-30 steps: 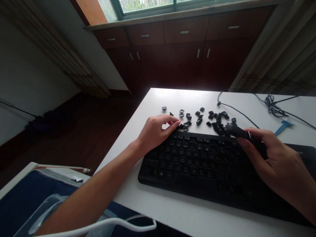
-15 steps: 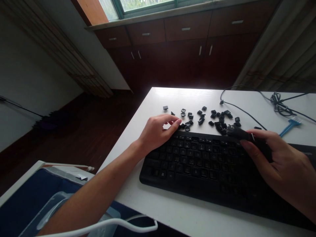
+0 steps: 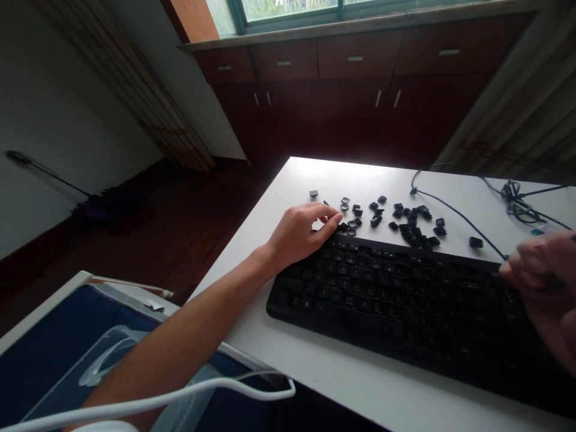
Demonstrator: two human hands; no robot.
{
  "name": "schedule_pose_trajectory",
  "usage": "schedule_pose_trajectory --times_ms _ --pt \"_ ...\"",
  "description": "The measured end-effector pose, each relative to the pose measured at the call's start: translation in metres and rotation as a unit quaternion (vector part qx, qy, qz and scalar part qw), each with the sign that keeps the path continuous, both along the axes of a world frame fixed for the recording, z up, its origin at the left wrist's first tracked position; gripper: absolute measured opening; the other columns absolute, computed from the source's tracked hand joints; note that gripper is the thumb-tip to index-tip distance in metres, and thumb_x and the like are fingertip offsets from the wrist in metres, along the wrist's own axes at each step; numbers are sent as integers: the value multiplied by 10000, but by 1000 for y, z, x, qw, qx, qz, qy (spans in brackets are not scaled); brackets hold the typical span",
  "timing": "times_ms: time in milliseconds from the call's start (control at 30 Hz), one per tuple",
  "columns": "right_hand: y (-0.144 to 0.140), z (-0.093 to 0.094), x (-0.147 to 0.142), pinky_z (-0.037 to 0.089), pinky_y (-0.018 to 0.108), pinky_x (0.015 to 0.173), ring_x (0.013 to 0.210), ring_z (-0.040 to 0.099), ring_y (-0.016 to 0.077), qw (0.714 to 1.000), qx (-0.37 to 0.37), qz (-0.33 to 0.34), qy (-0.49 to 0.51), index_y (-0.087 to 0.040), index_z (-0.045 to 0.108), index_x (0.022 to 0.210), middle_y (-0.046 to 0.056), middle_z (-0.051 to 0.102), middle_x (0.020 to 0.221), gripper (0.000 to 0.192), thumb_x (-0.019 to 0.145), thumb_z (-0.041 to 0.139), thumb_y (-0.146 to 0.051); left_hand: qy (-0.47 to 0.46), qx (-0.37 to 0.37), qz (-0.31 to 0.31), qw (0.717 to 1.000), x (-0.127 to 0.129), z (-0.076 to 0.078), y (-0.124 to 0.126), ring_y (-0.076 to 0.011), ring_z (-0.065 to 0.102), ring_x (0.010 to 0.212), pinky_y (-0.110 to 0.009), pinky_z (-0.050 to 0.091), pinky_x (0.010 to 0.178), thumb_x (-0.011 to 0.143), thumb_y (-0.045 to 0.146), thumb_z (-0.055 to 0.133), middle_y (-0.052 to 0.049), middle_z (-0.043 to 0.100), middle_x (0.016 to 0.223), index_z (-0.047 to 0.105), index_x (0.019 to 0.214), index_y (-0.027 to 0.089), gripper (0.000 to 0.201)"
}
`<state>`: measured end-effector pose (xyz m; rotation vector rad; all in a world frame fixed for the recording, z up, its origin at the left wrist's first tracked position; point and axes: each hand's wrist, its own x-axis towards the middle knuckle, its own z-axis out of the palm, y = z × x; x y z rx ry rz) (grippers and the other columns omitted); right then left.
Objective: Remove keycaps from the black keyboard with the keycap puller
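Note:
A black keyboard (image 3: 360,336) with several keycaps off lies across the white table. My left hand (image 3: 306,231) rests at its upper left corner, thumb and index fingertips pinched together beside the loose keycaps (image 3: 353,223); whatever is between them is too small to make out. Over the keyboard's right end is my right hand (image 3: 544,282), smeared by motion and partly out of frame, with its fingers curled. Little of a blue brush (image 3: 537,231) shows behind this hand. I cannot tell whether the fingers hold it.
More black keycaps (image 3: 411,231) are scattered behind the keyboard, with a single keycap (image 3: 476,242) farther right. A black cable (image 3: 463,210) runs to a coil (image 3: 512,192) at the back right. At lower left stands a blue fabric container (image 3: 54,342) beside a white curved bar (image 3: 180,396).
My right hand has moved right, away from the keycap pile, and the dark object it held no longer shows. It now covers most of the blue brush. My left hand keeps its place.

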<state>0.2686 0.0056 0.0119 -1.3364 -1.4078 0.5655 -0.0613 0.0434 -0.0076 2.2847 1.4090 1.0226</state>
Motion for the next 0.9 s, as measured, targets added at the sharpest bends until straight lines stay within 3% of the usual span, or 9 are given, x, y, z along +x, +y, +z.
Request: schedule_pose_trajectory --times_ms 67,133,300,467,600,700,733,800,900 --pt "5 9 -4 369 383 504 563 391 167 984 -69 39 161 -257 423 658 0 346 672 332 883 648 -354 17 -2 -11 1000 -1 4 -3 -170 704 904 -300 562 804 1023 316 550 -55 763 1034 732 1064 177 233" --pt "5 20 -14 338 366 486 559 361 159 961 -126 74 236 -248 400 630 -8 309 665 351 890 621 -330 49 -4 -23 999 -1 11 -11 -209 686 1041 -355 562 908 1032 314 532 -77 732 1154 698 1166 185 249" --pt "-5 44 -62 323 314 457 506 301 133 916 -127 159 346 -237 510 658 -29 312 601 281 901 572 -362 136 1 -86 987 -2 25 -55 -258 575 1280 -438 514 1084 1054 255 455 -114 616 1373 604 1326 198 315" --pt "2 37 -116 414 277 512 513 404 108 872 -161 298 354 -208 473 543 -37 406 579 444 890 688 -382 191 -9 -76 979 3 18 -101 -295 497 1389 -484 476 1163 1023 375 541 -134 525 1501 538 1419 188 438" --pt "7 21 -137 483 266 541 610 596 133 896 -110 327 278 -194 684 810 2 622 706 251 927 688 -417 181 18 -23 983 13 5 -119 -334 443 1447 -552 442 1195 999 408 576 -160 477 1550 499 1459 167 525" --pt "7 18 -143 470 245 483 554 592 122 906 -83 312 273 -232 677 1128 -27 638 705 271 931 689 -417 161 50 8 986 18 -4 -124 -348 470 1431 -564 462 1181 980 394 604 -167 515 1522 538 1425 163 505" --pt "7 19 -144 425 230 439 493 536 104 904 -86 303 288 -239 671 1109 -50 594 654 263 925 696 -426 154 61 17 986 19 -6 -125 -349 485 1421 -563 473 1174 974 384 612 -165 535 1505 553 1408 164 490" --pt "8 20 -147 309 216 377 413 382 70 891 -122 287 330 -217 642 853 -80 455 556 252 902 713 -455 145 73 26 986 19 -9 -127 -343 505 1404 -559 484 1166 968 358 621 -155 563 1482 572 1389 172 463" --pt "9 20 -152 213 230 363 408 245 55 871 -188 260 373 -214 387 562 -87 301 500 522 882 724 -451 141 71 27 987 19 -10 -128 -334 510 1399 -553 484 1168 963 325 626 -135 571 1479 589 1379 189 439"
